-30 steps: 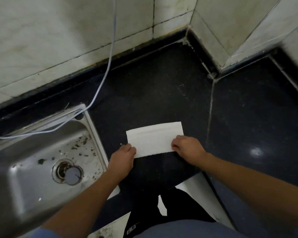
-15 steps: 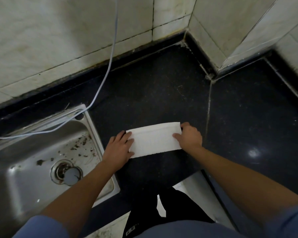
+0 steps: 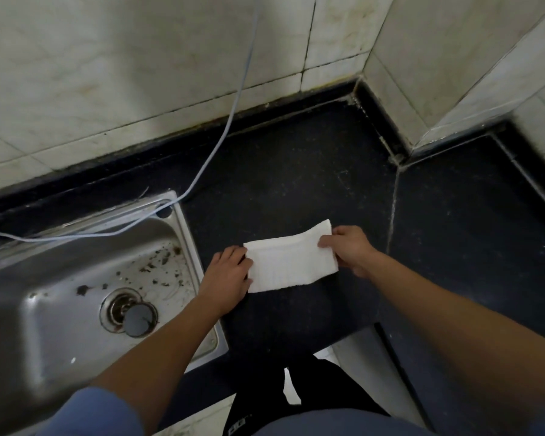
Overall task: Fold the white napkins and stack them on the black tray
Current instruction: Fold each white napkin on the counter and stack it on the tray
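A white napkin (image 3: 291, 262), folded into a rectangle, lies on the black countertop (image 3: 296, 184) just right of the sink. My left hand (image 3: 227, 275) rests at the napkin's left edge with its fingers laid flat on it. My right hand (image 3: 348, 247) pinches the right edge between thumb and fingers, and the far right corner is raised and curled off the counter. No black tray shows in this view.
A stainless steel sink (image 3: 183, 234) with dark debris and a drain plug (image 3: 137, 319) sits to the left. A thin pale cable (image 3: 227, 121) hangs down the tiled wall and runs across the sink's rim. Tiled walls enclose the counter behind and at the right corner.
Both hands slid from the napkin's near corners up to its side edges. The right hand then took hold of the right edge and lifted that corner.
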`<state>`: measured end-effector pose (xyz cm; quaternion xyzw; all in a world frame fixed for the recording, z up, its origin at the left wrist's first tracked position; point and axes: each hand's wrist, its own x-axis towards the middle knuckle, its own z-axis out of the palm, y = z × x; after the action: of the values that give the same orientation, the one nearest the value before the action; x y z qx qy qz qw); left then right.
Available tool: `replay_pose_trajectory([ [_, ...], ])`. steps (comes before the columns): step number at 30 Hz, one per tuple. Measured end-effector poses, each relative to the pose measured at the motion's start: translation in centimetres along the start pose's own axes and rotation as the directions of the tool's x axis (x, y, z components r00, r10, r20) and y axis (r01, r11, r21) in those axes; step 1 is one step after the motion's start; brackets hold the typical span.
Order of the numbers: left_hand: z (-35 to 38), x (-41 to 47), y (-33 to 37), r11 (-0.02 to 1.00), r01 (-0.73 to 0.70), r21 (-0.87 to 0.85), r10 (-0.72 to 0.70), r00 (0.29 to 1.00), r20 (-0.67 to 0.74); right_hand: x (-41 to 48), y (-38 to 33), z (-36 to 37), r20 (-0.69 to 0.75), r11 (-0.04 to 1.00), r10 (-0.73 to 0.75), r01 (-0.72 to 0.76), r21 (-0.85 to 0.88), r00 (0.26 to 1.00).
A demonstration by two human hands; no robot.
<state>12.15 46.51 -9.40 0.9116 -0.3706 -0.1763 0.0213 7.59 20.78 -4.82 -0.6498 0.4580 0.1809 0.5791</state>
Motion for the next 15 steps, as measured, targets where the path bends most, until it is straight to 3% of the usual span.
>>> replay_pose_trajectory([
  [6, 0.1, -3.1, -2.4, 0.985, 0.088, -0.145, -0.114, 0.976, -0.184, -0.5, -1.0, 7.6, 0.115, 0.941, -0.150, 0.178, -0.287, 0.982],
  [15, 1.0, -5.6, -3.9, 0.958, 0.183, -0.222, -0.225, 0.957, -0.181, 1.2, 0.8, 13.9, 0.174, 0.724, -0.217, 0.278, -0.631, 0.961],
])
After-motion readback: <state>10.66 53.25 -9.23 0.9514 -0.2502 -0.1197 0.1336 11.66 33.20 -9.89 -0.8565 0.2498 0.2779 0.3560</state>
